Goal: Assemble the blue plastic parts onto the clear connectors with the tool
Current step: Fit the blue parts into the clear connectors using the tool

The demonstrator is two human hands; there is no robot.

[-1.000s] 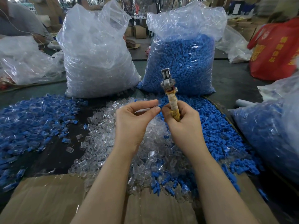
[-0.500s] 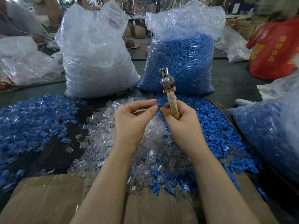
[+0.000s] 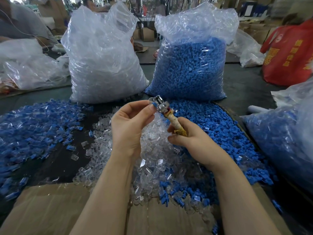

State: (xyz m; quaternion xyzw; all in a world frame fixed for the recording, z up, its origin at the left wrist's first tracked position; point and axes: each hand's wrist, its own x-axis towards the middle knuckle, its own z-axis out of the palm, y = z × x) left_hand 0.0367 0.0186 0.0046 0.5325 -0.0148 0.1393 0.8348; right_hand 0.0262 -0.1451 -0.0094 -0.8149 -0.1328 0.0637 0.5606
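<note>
We see the left hand [image 3: 127, 131] pinching a blue part [image 3: 154, 104] against the tool [image 3: 165, 112] head at twelve o'clock; the right hand [image 3: 191, 143] grips its wrapped handle.

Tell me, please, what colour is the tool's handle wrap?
Yellowish cream, frayed at the end of the tool; head view.

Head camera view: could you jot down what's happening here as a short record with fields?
Left hand: pinches a small blue part against the tool head
Right hand: grips the wrapped handle of the tool
Tool tilt: head leans toward the left hand
Below hands: pile of clear connectors
Behind: bag of blue parts, bag of clear parts
</note>
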